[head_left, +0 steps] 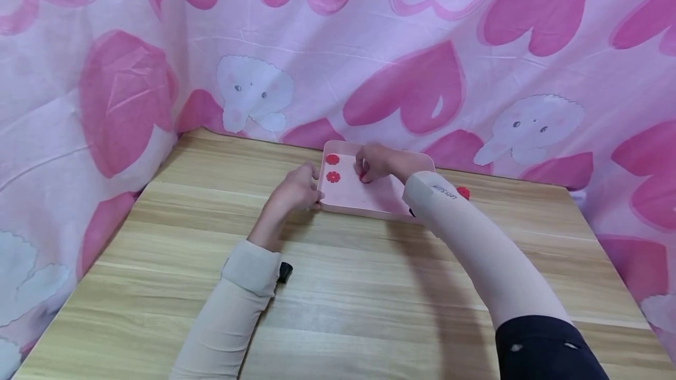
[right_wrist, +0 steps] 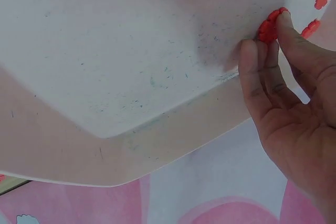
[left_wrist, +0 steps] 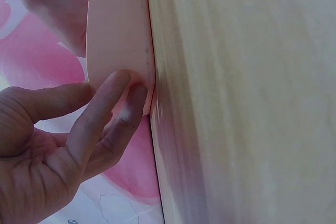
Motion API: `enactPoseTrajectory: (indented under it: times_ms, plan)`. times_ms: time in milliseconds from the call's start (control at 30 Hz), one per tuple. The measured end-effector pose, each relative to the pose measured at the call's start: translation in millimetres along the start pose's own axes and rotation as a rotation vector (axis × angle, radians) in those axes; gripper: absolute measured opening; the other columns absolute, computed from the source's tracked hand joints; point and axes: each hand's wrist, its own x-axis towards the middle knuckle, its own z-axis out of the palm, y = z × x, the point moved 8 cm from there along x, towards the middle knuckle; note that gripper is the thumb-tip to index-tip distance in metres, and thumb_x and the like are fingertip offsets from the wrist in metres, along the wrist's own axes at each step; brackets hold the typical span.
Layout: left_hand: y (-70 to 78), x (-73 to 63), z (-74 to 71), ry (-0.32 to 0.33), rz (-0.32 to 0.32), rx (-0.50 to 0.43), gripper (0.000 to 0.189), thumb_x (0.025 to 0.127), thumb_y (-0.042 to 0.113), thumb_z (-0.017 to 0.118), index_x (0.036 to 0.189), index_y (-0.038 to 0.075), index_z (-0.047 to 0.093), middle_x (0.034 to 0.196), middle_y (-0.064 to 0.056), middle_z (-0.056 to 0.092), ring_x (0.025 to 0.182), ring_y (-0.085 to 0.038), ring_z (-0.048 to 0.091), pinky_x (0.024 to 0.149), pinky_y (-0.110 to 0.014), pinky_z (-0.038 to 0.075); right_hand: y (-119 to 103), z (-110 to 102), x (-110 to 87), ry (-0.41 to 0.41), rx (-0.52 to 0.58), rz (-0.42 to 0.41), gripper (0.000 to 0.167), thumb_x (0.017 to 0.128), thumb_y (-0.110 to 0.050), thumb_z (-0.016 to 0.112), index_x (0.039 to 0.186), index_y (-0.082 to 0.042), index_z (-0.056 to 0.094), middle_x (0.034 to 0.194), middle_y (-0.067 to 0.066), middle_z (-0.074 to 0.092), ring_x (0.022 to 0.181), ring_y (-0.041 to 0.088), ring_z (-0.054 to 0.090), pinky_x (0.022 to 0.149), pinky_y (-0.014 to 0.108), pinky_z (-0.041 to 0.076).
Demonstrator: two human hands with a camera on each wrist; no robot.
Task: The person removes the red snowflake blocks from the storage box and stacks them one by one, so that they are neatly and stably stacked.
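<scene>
A shallow pink tray (head_left: 364, 211) lies at the back of the table. At its front left corner my left hand (head_left: 300, 187) holds the outer wall; in the left wrist view, fingertips (left_wrist: 122, 78) press on the wall and another digit reaches the rim. Over the tray floor, my right hand (head_left: 376, 162) pinches a red flower-shaped piece (right_wrist: 269, 28) between thumb and fingers. Two more red flower-shaped pieces, a back one (head_left: 332, 159) and a front one (head_left: 333, 177), lie along the tray's left side.
Outside the tray on the right, another red piece (head_left: 462, 193) sits on the wooden table (head_left: 338, 309), partly behind the right sleeve (head_left: 475, 251). A pink heart-print cloth (head_left: 401, 87) hangs right behind the table. By the left cuff there is a small black object (head_left: 285, 272).
</scene>
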Motion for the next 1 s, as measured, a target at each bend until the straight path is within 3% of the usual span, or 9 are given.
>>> enactPoseTrajectory:
  times_ms: [200, 467, 700, 1000]
  plan:
    - [0.7, -0.8, 0.6, 0.001, 0.000, 0.011, 0.041, 0.102, -0.002, 0.066, 0.138, -0.001, 0.047, 0.111, -0.021, 0.069, 0.086, -0.028, 0.073, 0.078, -0.035, 0.061, 9, -2, -4.5, -0.009, -0.006, 0.023, 0.014, 0.096, -0.008, 0.080, 0.107, -0.010, 0.072, 0.113, 0.011, 0.068, 0.105, 0.027, 0.064, 0.099, 0.035, 0.062]
    - [0.0, -0.7, 0.7, 0.002, 0.000, 0.013, 0.041, 0.103, -0.002, 0.066, 0.139, -0.002, 0.046, 0.109, -0.021, 0.068, 0.086, -0.028, 0.073, 0.076, -0.035, 0.060, 19, -4, -14.1, -0.010, 0.094, -0.016, 0.008, 0.099, -0.001, 0.073, 0.104, -0.004, 0.068, 0.108, 0.016, 0.068, 0.094, 0.026, 0.067, 0.087, 0.036, 0.066]
    - [1.0, -1.6, 1.2, 0.000, -0.008, 0.015, 0.042, 0.103, -0.001, 0.066, 0.140, -0.001, 0.047, 0.109, -0.020, 0.068, 0.087, -0.028, 0.073, 0.077, -0.035, 0.060, 28, -8, -20.8, 0.001, 0.152, -0.040, 0.006, 0.100, 0.002, 0.071, 0.104, -0.001, 0.066, 0.107, 0.018, 0.067, 0.090, 0.026, 0.069, 0.084, 0.039, 0.068]
    - [0.8, -2.0, -0.3, 0.004, -0.006, 0.020, 0.039, 0.103, -0.001, 0.065, 0.138, -0.001, 0.048, 0.116, -0.021, 0.066, 0.090, -0.029, 0.074, 0.084, -0.037, 0.063, 45, -19, -29.6, 0.012, 0.186, 0.007, 0.006, 0.101, 0.000, 0.070, 0.105, -0.003, 0.066, 0.108, 0.020, 0.068, 0.091, 0.025, 0.070, 0.084, 0.039, 0.068]
